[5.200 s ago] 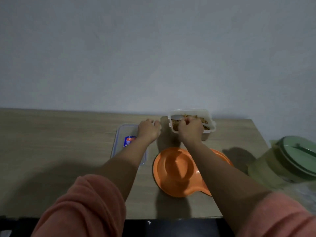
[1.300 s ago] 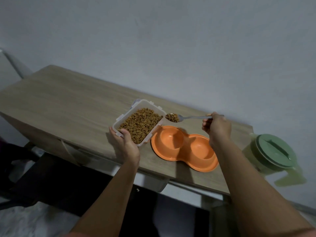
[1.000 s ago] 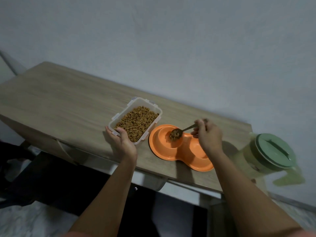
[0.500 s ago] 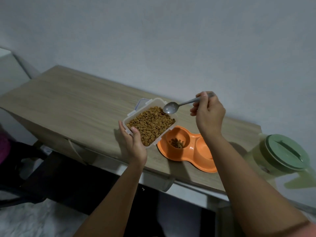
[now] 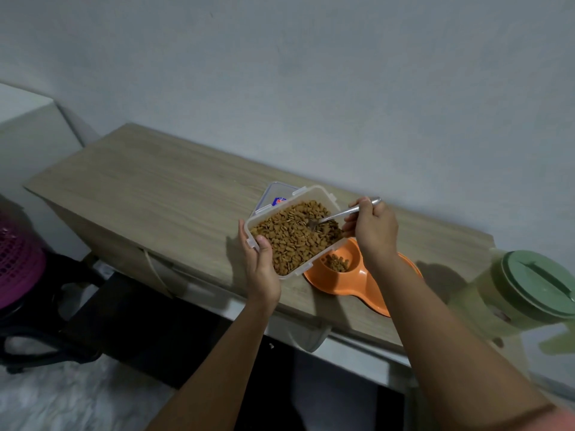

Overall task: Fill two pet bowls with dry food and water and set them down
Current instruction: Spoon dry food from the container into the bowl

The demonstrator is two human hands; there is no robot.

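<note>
An orange double pet bowl (image 5: 351,286) lies on the wooden table (image 5: 161,194), with a little dry food in its left well. My left hand (image 5: 260,269) holds a clear plastic container of kibble (image 5: 292,234) by its near corner, lifted and tilted above the table, overlapping the bowl's left edge. My right hand (image 5: 375,228) grips a metal spoon (image 5: 339,214) whose bowl is dug into the kibble. The right well of the pet bowl is mostly hidden behind my right forearm.
The container's clear lid (image 5: 273,197) lies on the table behind it. A green-lidded water jug (image 5: 529,287) stands at the table's right end. A pink basket (image 5: 15,269) sits at the far left on the floor side. A wall runs behind the table.
The spoon emptied kibble into the left well, rose empty, and has now dipped back into the container. My left hand has lifted the container nearer to the bowl.
</note>
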